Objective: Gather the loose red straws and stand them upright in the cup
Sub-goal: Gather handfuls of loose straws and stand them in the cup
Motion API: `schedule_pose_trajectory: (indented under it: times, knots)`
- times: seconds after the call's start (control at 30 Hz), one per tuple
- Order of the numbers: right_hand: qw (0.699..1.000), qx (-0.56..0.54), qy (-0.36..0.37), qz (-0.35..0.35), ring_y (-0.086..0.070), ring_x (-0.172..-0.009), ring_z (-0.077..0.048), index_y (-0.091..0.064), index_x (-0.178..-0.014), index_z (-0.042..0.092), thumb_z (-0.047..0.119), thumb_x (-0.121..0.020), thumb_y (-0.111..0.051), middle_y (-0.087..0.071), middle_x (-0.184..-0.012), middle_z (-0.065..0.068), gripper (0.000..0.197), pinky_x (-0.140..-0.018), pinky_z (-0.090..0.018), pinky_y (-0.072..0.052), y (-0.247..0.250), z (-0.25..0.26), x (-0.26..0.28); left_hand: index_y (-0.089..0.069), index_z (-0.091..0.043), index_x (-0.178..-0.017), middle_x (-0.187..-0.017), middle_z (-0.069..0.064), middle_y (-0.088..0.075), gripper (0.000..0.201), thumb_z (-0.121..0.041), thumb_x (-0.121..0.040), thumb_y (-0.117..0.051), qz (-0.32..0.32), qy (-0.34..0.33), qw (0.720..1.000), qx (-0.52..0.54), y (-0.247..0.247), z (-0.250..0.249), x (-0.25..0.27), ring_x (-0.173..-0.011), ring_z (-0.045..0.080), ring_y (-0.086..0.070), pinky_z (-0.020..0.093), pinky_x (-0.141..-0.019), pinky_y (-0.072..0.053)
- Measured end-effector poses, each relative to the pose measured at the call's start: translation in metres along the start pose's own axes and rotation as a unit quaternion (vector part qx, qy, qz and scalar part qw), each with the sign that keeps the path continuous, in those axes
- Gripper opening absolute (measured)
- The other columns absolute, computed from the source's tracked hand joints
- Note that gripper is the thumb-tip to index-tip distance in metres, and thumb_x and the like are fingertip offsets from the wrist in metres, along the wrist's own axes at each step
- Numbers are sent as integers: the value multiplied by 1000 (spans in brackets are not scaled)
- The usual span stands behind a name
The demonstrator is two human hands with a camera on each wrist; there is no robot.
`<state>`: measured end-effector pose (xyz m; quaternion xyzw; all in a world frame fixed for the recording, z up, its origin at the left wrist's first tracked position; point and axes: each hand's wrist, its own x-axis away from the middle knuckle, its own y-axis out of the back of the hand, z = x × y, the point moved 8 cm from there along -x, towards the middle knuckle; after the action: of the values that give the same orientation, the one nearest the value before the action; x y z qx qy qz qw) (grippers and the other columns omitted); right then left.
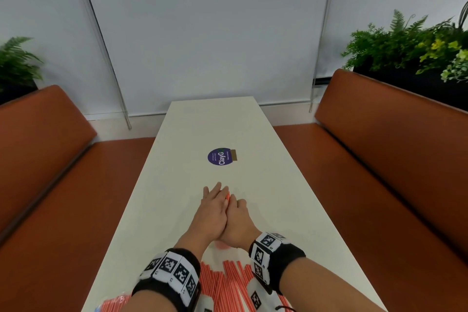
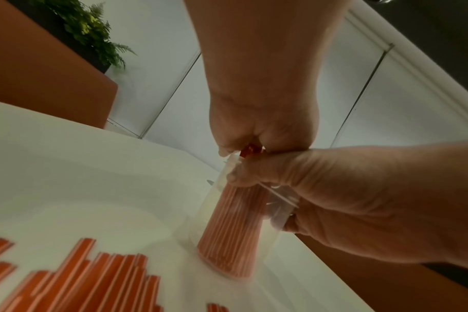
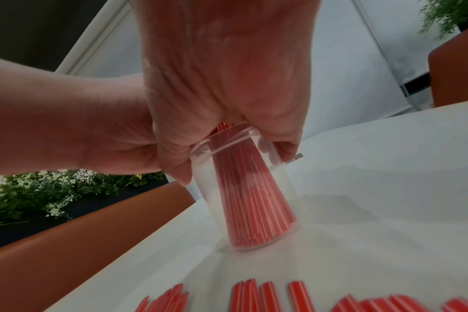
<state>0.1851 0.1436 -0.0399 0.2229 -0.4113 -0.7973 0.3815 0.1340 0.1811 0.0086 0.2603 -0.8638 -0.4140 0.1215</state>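
A clear plastic cup [image 3: 270, 190] stands on the white table [image 1: 212, 124] with a bundle of red straws [image 3: 254, 202] upright inside, squeezed narrow at the top. My left hand [image 1: 212, 206] holds the straw tops [image 2: 250, 150] between thumb and palm, its fingers stretched forward. My right hand [image 1: 238, 223] presses against it and grips the cup at the rim, with its thumb [image 3: 178, 168] on one side and its fingers [image 3: 286, 145] on the other. Loose red straws [image 1: 228, 278] lie flat on the table below my wrists. In the head view the hands hide the cup.
A round purple sticker [image 1: 219, 156] lies on the table beyond my hands. Orange benches [image 1: 45, 159] run along both long sides. Planters with green plants [image 1: 410, 45] stand behind the benches. More loose straws [image 2: 75, 280] lie near the table's front edge.
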Motion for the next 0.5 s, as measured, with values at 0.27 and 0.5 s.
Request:
schedule_pose_trajectory:
  times: [0.27, 0.5]
  knots:
    - [999, -14, -38, 20, -30, -93, -12, -26, -140, 15, 51, -62, -70, -40, -128, -8, 97, -89, -23, -37, 3, 1, 4, -19, -15, -150, -161, -2, -5, 49, -24, -102, -27, 28, -63, 996, -48, 4, -5, 6, -147, 19, 16, 37, -123, -3]
    - [987, -79, -140, 26, -29, -135, -32, 5, -147, 5, 40, -55, -84, -25, -145, -17, 133, -110, -46, -33, 44, 3, 38, -2, -17, -152, -159, 9, -12, 58, -26, -101, -29, -71, 9, 997, -36, 39, -3, 34, -149, 24, -6, 36, -118, -23]
